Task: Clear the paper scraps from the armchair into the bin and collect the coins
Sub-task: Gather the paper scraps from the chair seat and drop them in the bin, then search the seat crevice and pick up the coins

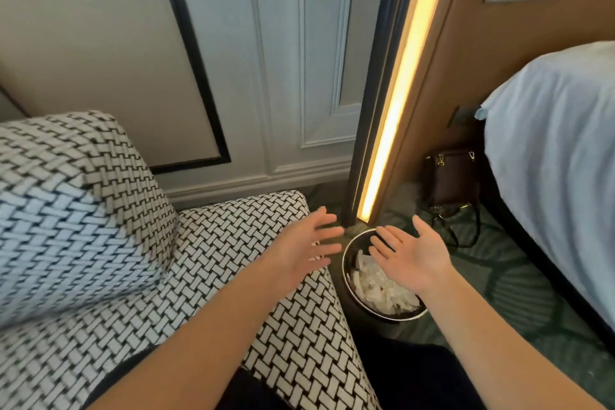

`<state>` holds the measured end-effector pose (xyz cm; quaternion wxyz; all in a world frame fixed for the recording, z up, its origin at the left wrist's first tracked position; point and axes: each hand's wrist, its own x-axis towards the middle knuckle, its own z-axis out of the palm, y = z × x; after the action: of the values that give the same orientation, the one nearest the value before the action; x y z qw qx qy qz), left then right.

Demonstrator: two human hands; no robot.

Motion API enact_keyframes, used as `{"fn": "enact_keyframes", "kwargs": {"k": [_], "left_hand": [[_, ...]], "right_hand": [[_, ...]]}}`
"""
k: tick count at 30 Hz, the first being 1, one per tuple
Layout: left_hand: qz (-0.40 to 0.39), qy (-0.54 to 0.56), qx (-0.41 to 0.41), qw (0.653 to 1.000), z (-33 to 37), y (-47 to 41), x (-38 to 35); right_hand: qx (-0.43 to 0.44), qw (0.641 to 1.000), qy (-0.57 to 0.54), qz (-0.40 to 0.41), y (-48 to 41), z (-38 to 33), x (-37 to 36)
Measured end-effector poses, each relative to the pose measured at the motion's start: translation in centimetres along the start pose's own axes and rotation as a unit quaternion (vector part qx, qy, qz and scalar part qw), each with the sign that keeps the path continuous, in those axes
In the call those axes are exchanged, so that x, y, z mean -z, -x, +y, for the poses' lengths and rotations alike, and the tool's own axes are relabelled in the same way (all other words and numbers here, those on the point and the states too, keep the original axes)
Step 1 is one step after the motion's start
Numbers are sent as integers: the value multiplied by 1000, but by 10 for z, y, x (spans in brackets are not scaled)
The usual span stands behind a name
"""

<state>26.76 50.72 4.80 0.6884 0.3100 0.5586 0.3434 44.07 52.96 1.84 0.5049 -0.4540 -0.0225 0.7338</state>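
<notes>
The bin [347, 271] is set on the carpet [519, 286], just beside the armchair's [233, 243] front corner. The scraps [382, 289] are heaped inside it, white and crumpled, below the rim.

Both hands are held out with fingers spread and straight; nothing is gripped by either. The right hand [411, 258] is held above the bin, palm turned inward, its fingertips over the far rim. The scraps are seen directly beneath and slightly nearer than this palm, apart from it. The left hand [301, 248] is blurred and is held over the armchair's edge next to the bin, its fingertips reaching toward the rim. The scraps lie to its right and lower, untouched by it. The two hands are kept apart, with the bin's near-left rim showing between them.

A dark bag [452, 180] is stood on the carpet beyond the bin, against a wooden panel edged by a lit strip [399, 86]. A bed [559, 150] is seen at the right.
</notes>
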Motion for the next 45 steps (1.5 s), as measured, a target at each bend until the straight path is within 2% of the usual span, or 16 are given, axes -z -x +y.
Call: {"fn": "enact_keyframes", "kwargs": {"k": [4, 9, 17, 21, 25, 27, 30, 32, 34, 36, 38, 39, 41, 44, 45], "left_hand": [[53, -7, -65, 996, 13, 55, 55], [172, -32, -112, 978, -2, 135, 140], [317, -62, -69, 944, -88, 230, 245], [402, -84, -38, 911, -141, 261, 276], [483, -229, -20, 845, -201, 288, 299], [478, -345, -3, 808, -235, 296, 311], [409, -513, 69, 751, -255, 296, 313], [386, -552, 82, 735, -258, 294, 309], [376, -563, 62, 734, -256, 291, 306], [381, -555, 51, 738, -260, 291, 311], [380, -557, 51, 737, -263, 293, 314], [381, -561, 48, 734, -263, 291, 314], [399, -564, 43, 722, -265, 291, 316], [427, -568, -4, 703, -267, 290, 316], [428, -567, -24, 703, -269, 289, 315]], "right_hand": [[-12, 999, 28, -21, 34, 35, -46], [-60, 990, 99, -84, 72, 98, -101], [-134, 962, 174, -160, 113, 194, -175], [-171, 944, 196, -200, 124, 241, -199], [-214, 920, 233, -229, 129, 288, -211], [-233, 905, 265, -238, 129, 311, -211], [-234, 884, 323, -243, 129, 336, -209], [-232, 866, 363, -252, 127, 354, -207], [-222, 842, 410, -270, 126, 369, -206], [-216, 792, 484, -302, 126, 393, -209], [-183, 713, 578, -352, 130, 418, -214], [-145, 659, 629, -386, 133, 426, -215], [-64, 525, 703, -476, 137, 450, -217], [17, 341, 742, -577, 140, 480, -217], [56, 263, 753, -600, 141, 490, -216]]}}
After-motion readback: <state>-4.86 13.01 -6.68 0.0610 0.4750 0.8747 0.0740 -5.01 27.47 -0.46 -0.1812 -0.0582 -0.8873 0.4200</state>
